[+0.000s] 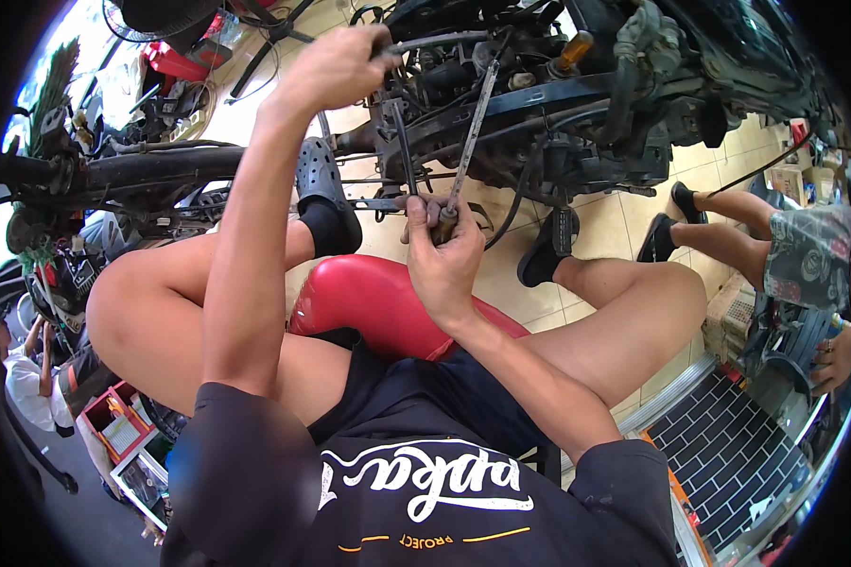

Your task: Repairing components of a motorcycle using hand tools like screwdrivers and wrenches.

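Observation:
My left hand is raised at the top among the dark motorcycle parts; its fingers are curled by a grey hose, slightly blurred, and what they hold is unclear. My right hand grips the dark amber handle of a tool with a long, grimy metal shaft angled up into the machine. Its fingers also touch a black bar beside the shaft. Below the hand is a red padded cushion between my legs. My left foot in a grey clog is beside the frame.
A black frame tube runs left. At the right are another person's legs and hand. Another person works at the far left. A red-framed box stands lower left, a dark tiled panel lower right. An orange part sits on the machine.

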Demonstrator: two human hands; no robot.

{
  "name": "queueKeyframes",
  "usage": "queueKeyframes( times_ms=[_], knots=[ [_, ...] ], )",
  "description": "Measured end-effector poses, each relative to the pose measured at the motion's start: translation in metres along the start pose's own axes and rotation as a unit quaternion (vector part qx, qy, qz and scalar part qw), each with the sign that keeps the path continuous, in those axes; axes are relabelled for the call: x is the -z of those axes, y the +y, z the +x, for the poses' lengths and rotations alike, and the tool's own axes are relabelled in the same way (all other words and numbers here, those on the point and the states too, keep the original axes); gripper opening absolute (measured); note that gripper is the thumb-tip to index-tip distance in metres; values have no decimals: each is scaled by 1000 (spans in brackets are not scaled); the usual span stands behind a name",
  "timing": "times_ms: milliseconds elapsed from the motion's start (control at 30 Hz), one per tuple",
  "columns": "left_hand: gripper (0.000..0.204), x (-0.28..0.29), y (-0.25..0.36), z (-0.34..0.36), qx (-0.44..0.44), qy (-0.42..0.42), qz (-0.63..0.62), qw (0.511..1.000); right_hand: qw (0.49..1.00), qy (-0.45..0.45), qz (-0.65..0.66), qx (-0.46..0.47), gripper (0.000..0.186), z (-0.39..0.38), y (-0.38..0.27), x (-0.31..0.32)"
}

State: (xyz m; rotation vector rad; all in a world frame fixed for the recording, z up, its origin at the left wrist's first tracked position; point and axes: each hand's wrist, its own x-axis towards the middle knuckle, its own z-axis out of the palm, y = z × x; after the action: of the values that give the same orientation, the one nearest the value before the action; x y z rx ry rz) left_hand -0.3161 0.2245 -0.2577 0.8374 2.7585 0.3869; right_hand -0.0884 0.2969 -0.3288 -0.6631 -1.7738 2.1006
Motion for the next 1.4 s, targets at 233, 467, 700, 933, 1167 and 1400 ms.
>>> queueKeyframes(
  times_ms=[233, 467, 700, 933, 1167, 1400],
  knots=[
    [22, 118, 91, -55, 63, 201, -110, 971, 999, -9, -32, 27, 21, 0, 2, 8],
    [45, 138, -11, -118, 126, 434, 19, 892, 999, -21, 21, 22, 22, 0, -7, 3],
    [32, 81, -44, -179, 178, 553, -117, 805, 947, -139, -238, 167, 17, 21, -32, 3],
    [26, 15, -73, -179, 256, 560, -280, 737, 914, -113, -366, 138, 17, 71, -23, -21],
    [24, -13, -73, -159, 307, 573, -325, 687, 922, -51, -369, 108, 16, 53, 6, -45],
    [25, -60, -102, -147, 361, 572, -398, 619, 913, -17, -391, 115, 18, 38, 36, -46]
  ],
)
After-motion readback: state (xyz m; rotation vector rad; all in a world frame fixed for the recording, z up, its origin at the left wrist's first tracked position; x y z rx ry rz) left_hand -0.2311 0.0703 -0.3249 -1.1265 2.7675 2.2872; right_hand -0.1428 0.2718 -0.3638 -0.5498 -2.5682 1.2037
